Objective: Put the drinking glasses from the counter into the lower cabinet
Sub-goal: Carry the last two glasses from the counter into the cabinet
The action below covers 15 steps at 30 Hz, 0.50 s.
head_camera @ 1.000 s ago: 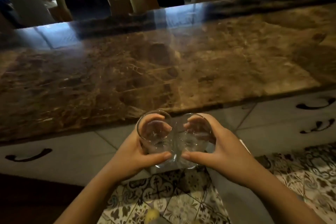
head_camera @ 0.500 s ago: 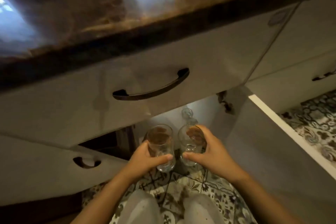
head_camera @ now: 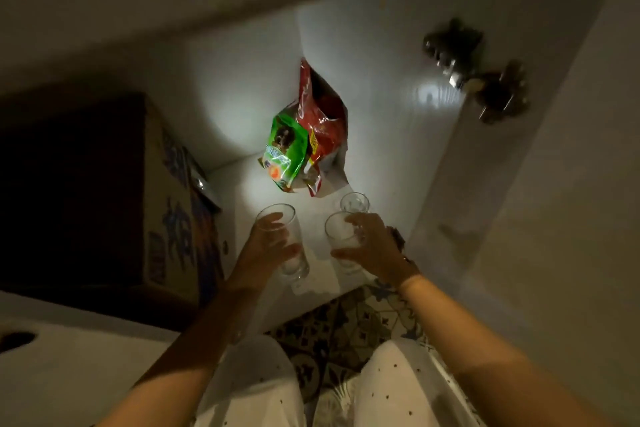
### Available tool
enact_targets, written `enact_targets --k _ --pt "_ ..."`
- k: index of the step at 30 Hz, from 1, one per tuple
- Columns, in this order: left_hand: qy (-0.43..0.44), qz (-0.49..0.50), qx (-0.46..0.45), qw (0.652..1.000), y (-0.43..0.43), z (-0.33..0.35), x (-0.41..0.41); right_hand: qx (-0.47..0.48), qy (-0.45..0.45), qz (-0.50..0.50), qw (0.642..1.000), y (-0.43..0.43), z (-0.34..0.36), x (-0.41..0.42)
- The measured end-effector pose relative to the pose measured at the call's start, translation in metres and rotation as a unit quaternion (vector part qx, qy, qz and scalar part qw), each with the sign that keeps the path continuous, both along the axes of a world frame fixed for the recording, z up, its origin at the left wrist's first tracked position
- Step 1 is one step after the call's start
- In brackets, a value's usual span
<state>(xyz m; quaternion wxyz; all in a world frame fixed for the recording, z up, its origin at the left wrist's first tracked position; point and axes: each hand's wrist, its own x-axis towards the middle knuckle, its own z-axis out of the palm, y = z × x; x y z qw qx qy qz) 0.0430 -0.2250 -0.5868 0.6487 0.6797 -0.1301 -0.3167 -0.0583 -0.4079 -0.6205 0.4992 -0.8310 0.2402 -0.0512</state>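
Note:
I look into the open lower cabinet (head_camera: pixel 391 135), white inside and lit at the back. My left hand (head_camera: pixel 266 250) grips a clear drinking glass (head_camera: pixel 289 239) just above the cabinet floor near its front edge. My right hand (head_camera: pixel 370 246) grips a second clear glass (head_camera: pixel 341 236) beside it, a small gap apart. A third clear glass (head_camera: pixel 354 202) stands on the cabinet floor right behind the right-hand glass. Whether the held glasses touch the floor I cannot tell.
A green bag (head_camera: pixel 285 152) and a red bag (head_camera: pixel 322 128) lean at the cabinet's back. A cardboard box (head_camera: pixel 173 218) fills the left side. The open door with its hinge (head_camera: pixel 478 76) stands at right. Patterned floor tiles (head_camera: pixel 346 333) and my knees are below.
The view dropped from the countertop to the cabinet's inside. Both hands carried their glasses down from counter height and forward into the cabinet, and moved slightly apart.

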Motion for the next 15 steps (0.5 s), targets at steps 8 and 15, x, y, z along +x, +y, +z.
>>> enact_targets --k 8,15 --pt "-0.062 0.043 0.075 0.994 -0.02 -0.115 0.031 -0.036 0.014 -0.016 0.999 -0.013 -0.111 0.045" --pt "-0.067 0.042 0.122 0.989 -0.035 -0.157 0.038 -0.035 0.009 -0.064 0.997 -0.009 -0.142 0.058"
